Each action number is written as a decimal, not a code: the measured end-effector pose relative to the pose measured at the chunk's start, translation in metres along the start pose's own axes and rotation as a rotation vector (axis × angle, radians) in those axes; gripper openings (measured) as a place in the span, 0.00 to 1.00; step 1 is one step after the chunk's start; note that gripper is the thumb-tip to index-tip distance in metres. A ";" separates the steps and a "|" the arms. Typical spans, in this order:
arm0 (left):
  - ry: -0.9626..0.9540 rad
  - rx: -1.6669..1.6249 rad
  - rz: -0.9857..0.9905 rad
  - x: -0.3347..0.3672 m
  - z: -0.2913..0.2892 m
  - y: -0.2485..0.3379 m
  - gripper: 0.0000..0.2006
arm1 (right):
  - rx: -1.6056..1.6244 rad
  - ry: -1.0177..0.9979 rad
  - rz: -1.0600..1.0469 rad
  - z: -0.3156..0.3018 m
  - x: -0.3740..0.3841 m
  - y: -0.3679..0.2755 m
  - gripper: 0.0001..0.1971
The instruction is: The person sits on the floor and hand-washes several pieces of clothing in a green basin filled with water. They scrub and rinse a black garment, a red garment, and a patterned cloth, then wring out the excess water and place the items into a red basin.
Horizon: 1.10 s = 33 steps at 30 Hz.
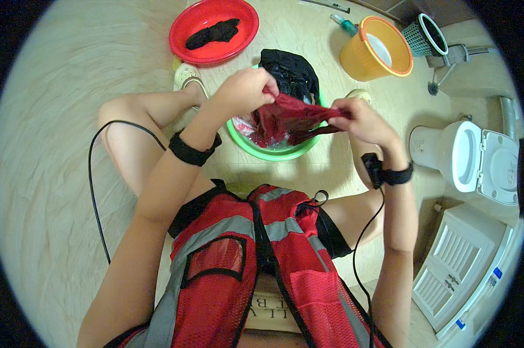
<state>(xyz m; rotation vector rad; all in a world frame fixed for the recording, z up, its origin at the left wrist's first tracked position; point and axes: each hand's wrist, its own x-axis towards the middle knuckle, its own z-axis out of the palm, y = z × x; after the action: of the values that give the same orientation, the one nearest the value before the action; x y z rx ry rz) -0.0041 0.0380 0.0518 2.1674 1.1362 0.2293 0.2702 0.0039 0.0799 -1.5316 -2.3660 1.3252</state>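
Observation:
A wet dark red cloth (291, 119) is stretched between my two hands above a green basin (273, 154). My left hand (247, 91) pinches its upper left edge. On the other side, my right hand (361, 120) grips a bunched part of the same cloth. The cloth's lower part hangs down into the basin, where sudsy water shows. Black wet fabric (290, 72) lies over the basin's far rim. Some pale and pink cloth (243, 126) shows at the basin's left side. What kind of garment the red cloth is, I cannot tell.
Beyond the basin at the left stands a red basin (175, 36) holding a black cloth (213, 35). An orange bucket (357, 58) stands far right, beside a teal bottle (347, 25) and a green basket (415, 37). A toilet (441, 151) and white cabinet (459, 261) are at the right.

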 end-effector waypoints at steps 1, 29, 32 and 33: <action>0.005 0.022 -0.013 -0.004 -0.014 0.015 0.10 | 0.019 0.018 -0.022 -0.014 -0.011 -0.017 0.05; -0.164 -0.110 -0.016 0.006 0.061 -0.004 0.10 | 0.261 0.081 -0.125 0.055 0.032 0.003 0.07; -0.223 0.134 -0.147 0.011 0.141 -0.057 0.15 | 0.099 0.093 -0.040 0.122 0.068 0.062 0.07; -0.255 0.143 -0.185 0.012 0.164 -0.071 0.18 | 0.001 0.113 -0.066 0.143 0.076 0.079 0.10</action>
<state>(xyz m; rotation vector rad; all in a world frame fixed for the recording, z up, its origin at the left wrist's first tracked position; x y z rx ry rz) 0.0280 -0.0041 -0.1196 2.1220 1.2248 -0.2108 0.2265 -0.0171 -0.0939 -1.4730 -2.3258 1.1925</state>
